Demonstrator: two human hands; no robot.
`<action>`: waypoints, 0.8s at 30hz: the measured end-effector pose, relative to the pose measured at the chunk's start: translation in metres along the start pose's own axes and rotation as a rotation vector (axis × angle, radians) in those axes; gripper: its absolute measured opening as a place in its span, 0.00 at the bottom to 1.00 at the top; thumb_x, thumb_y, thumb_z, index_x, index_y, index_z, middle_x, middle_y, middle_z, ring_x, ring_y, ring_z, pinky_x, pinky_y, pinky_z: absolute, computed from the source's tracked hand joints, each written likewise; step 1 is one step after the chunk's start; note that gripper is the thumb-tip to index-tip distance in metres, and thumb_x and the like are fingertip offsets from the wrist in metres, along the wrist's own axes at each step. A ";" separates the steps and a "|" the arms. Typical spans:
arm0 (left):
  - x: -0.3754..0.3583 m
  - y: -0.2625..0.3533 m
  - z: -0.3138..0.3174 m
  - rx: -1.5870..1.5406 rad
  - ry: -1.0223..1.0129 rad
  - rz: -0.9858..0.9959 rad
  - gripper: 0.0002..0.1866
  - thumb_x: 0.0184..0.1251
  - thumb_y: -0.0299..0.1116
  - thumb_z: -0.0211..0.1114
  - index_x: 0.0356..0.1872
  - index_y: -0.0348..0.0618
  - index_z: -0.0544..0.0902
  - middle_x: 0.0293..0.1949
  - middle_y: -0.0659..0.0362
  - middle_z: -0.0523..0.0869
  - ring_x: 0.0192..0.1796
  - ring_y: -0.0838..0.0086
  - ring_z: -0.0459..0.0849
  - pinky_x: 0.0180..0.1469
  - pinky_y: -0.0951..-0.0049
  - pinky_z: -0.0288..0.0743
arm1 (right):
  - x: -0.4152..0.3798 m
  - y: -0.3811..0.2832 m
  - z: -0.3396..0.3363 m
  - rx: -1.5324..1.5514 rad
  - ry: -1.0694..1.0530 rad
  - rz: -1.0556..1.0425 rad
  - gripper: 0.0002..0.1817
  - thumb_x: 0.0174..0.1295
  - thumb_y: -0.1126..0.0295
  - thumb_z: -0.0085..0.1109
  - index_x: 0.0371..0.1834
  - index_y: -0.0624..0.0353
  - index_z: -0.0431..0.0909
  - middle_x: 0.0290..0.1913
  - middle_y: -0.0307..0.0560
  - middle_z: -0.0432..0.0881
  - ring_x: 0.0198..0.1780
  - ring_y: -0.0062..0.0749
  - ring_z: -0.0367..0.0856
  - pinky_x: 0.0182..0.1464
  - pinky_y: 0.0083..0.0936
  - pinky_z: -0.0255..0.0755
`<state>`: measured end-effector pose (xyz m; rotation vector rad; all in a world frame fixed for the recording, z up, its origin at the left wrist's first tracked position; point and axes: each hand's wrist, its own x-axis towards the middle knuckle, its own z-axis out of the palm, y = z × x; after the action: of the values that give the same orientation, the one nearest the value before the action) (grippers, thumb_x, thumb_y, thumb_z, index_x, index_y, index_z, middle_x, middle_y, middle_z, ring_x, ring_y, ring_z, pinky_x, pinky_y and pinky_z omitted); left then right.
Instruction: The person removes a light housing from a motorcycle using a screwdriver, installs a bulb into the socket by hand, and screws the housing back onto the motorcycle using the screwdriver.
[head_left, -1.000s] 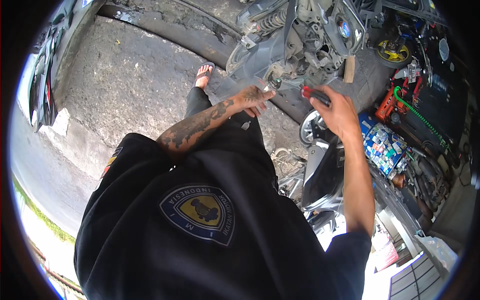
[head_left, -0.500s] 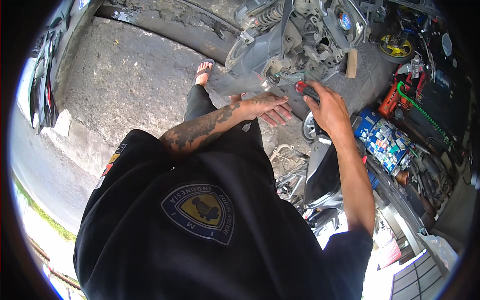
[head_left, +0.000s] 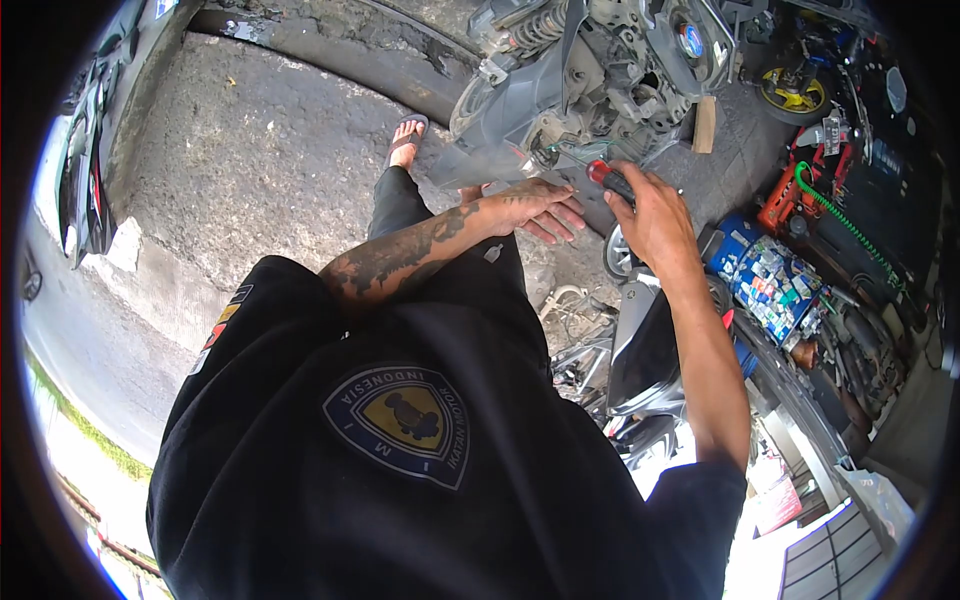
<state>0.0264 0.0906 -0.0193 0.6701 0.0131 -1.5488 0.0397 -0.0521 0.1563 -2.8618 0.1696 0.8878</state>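
Observation:
My right hand point(head_left: 652, 215) is wrapped round the red and black handle of a screwdriver point(head_left: 610, 180). Its thin shaft points left toward the bared parts of a partly stripped motor scooter point(head_left: 600, 90); whether the tip touches a screw is too small to tell. Just below the scooter, my left hand point(head_left: 540, 212) is held out with its fingers stretched and apart, and I see nothing in it. A smoky translucent panel point(head_left: 480, 165) on the scooter is beside that hand. A tattooed forearm leads to the left hand.
A wooden block point(head_left: 704, 125) stands against the scooter. At the right are a sticker-covered blue drum point(head_left: 765, 275), a coiled green hose point(head_left: 845, 222) and a yellow wheel point(head_left: 792, 92). Another dark motorbike point(head_left: 645, 345) is below my right hand. A sandalled foot point(head_left: 407, 140) rests on rough concrete.
My right hand and the screwdriver have shifted very slightly left. The left hand has stayed nearly still, its fingers moving only a little.

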 end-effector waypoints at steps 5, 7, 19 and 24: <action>0.005 0.001 0.005 -0.216 -0.015 0.107 0.29 0.77 0.54 0.40 0.59 0.37 0.72 0.54 0.52 0.82 0.56 0.63 0.82 0.55 0.61 0.78 | -0.004 -0.008 -0.002 -0.176 -0.061 -0.051 0.22 0.60 0.67 0.61 0.58 0.52 0.73 0.41 0.63 0.82 0.44 0.59 0.81 0.46 0.47 0.73; 0.012 0.002 0.013 -0.340 0.038 0.172 0.28 0.77 0.53 0.39 0.58 0.37 0.72 0.54 0.52 0.81 0.58 0.63 0.79 0.58 0.59 0.76 | 0.000 -0.011 -0.006 -0.121 -0.112 -0.018 0.21 0.61 0.66 0.59 0.57 0.56 0.73 0.40 0.63 0.82 0.45 0.58 0.81 0.48 0.47 0.73; 0.035 0.003 0.038 -0.665 0.039 0.378 0.24 0.69 0.56 0.56 0.49 0.44 0.76 0.49 0.55 0.83 0.56 0.63 0.80 0.61 0.52 0.74 | -0.014 0.002 0.000 0.109 -0.024 -0.003 0.28 0.61 0.55 0.60 0.60 0.53 0.62 0.44 0.67 0.82 0.46 0.63 0.81 0.46 0.48 0.74; 0.028 0.005 0.042 -0.782 0.079 0.311 0.22 0.71 0.54 0.54 0.44 0.44 0.77 0.42 0.57 0.85 0.50 0.67 0.84 0.57 0.51 0.77 | -0.019 -0.012 0.013 -0.047 0.041 -0.001 0.22 0.67 0.55 0.53 0.53 0.61 0.65 0.29 0.68 0.82 0.35 0.63 0.82 0.37 0.50 0.75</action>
<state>0.0162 0.0474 0.0060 0.0970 0.5241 -1.0887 0.0187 -0.0369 0.1571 -2.9248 0.1535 0.8449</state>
